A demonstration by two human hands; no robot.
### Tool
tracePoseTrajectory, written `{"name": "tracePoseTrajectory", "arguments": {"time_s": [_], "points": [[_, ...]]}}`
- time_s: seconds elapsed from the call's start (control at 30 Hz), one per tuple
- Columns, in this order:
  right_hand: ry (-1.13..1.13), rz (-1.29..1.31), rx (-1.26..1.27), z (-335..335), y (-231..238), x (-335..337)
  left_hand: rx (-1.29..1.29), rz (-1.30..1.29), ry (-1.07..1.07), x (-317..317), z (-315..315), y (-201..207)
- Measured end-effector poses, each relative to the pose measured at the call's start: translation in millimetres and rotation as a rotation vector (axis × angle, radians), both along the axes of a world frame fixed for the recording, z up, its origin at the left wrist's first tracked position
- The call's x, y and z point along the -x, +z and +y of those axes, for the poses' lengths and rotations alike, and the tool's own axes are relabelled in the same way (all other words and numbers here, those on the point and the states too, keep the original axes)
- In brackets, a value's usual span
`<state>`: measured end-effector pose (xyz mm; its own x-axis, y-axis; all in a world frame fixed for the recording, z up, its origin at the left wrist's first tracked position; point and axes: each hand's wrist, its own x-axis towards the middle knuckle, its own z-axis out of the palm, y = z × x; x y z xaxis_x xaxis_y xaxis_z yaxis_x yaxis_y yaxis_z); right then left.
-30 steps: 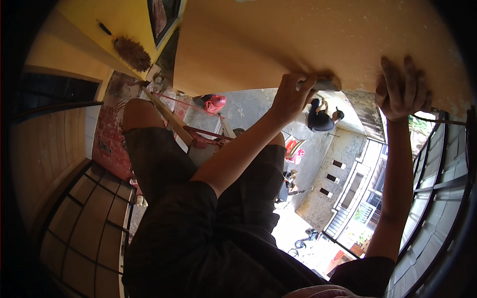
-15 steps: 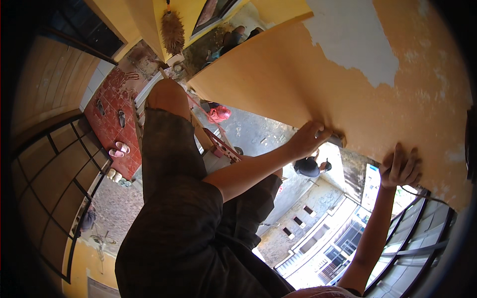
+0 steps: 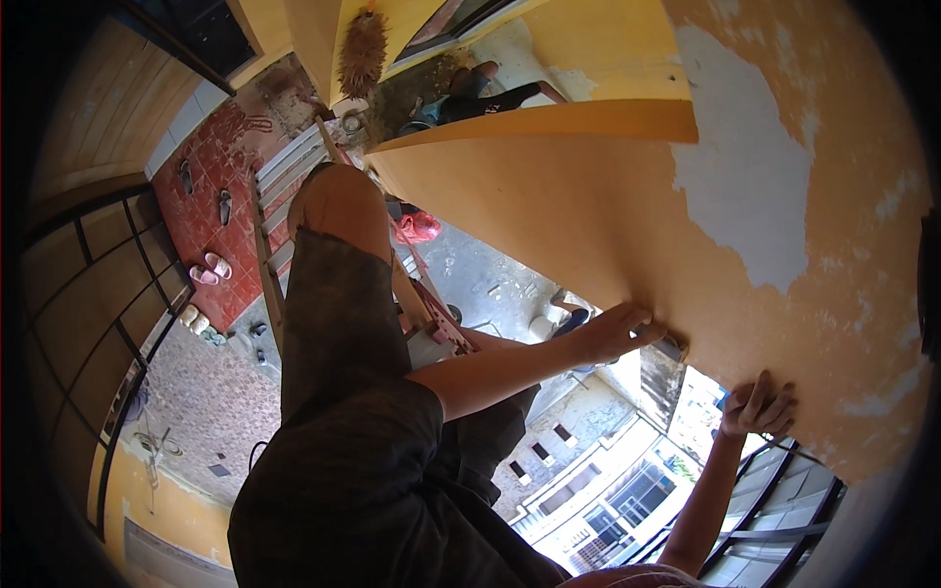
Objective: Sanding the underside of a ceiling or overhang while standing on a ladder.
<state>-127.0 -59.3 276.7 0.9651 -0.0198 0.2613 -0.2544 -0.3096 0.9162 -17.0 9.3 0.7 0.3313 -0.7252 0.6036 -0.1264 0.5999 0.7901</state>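
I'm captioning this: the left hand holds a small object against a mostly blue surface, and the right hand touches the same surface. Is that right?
Not quite: the surface is mostly orange, not blue, as the head view shows. The left hand does hold a small object against it, and the right hand touches it.

At the top of the frame, left of centre, a brown feather duster is seen, and to its right a person in dark clothing is partly shown. In the upper left, a floor of red square tiles is laid, on which two dark sandals and a pair of pink slippers are placed. At the left, a panel divided by black metal bars is visible. In the lower left, mottled paving is shown. Near the centre, a pinkish-red plastic bag is seen; below centre, a grey wall is pierced by three dark rectangular openings.
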Motion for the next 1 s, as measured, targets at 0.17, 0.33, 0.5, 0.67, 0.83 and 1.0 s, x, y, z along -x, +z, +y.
{"name": "tracePoseTrajectory", "arguments": {"time_s": [0.17,0.33,0.5,0.67,0.83,1.0], "points": [[-0.054,0.056,0.012,7,7,0,-0.259,0.441,-0.381,-10,0,16],[-0.110,0.098,0.010,11,9,-2,0.008,0.034,0.099,-17,-3,13],[-0.073,0.109,0.002,11,10,-6,0.050,0.018,0.204,-28,-4,23],[-0.037,0.065,0.015,9,5,-10,0.013,0.099,0.004,-14,-8,19],[0.014,-0.003,-0.074,-2,2,-4,-0.047,0.015,0.050,-9,-12,21],[0.037,-0.062,-0.052,-8,-9,-9,-0.184,0.079,-0.085,17,-4,-19]]}}
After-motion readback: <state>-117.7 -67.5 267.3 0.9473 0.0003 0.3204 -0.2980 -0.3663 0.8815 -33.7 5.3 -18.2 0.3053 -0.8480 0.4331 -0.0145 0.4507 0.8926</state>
